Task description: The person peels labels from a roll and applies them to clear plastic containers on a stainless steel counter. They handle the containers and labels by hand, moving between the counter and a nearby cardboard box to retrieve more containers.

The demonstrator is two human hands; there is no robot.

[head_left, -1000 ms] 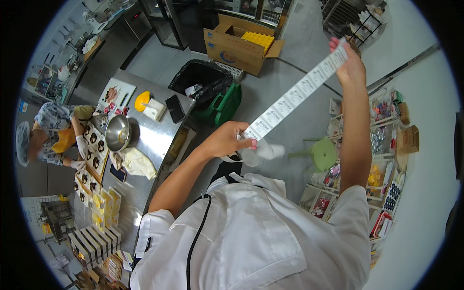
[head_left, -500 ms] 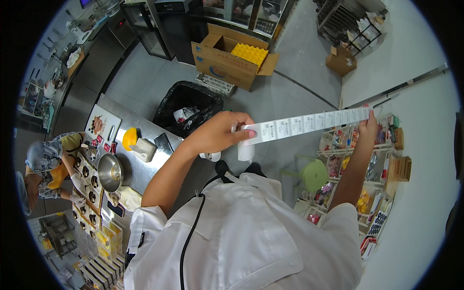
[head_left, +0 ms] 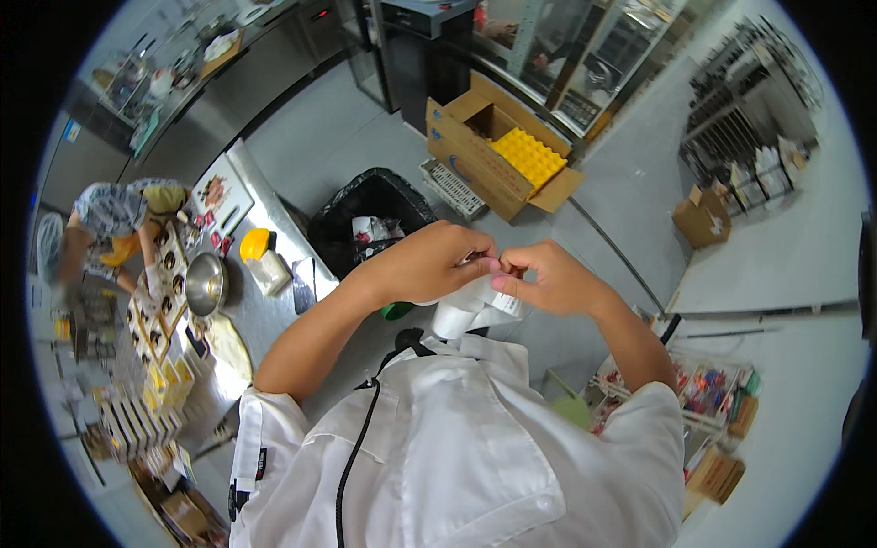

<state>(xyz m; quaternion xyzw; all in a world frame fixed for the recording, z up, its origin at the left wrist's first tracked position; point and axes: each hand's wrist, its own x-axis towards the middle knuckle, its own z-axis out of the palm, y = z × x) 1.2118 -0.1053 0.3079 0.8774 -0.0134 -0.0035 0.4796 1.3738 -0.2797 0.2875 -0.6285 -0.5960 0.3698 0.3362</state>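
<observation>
My left hand (head_left: 434,260) is closed on a white label roll (head_left: 449,321), thumb and fingers pinched near its upper edge. My right hand (head_left: 553,279) meets it there, thumb and forefinger pinched on the label strip (head_left: 508,305). The fingertips of both hands almost touch. Part of the strip hangs below them, white with small dark print; the rest of it is hidden by the hands. Both hands are held out in front of my white jacket (head_left: 457,429), above the floor.
To the left a steel table (head_left: 274,310) holds a metal bowl (head_left: 206,284), a white cutting board (head_left: 222,194) and trays of food. A co-worker (head_left: 119,219) leans over it. Ahead are a black-lined bin (head_left: 329,219) and a cardboard box (head_left: 480,151) with yellow egg trays.
My right hand has come back from far right to beside my left hand. The strip, stretched out straight before, is now gathered between them. The view has turned somewhat.
</observation>
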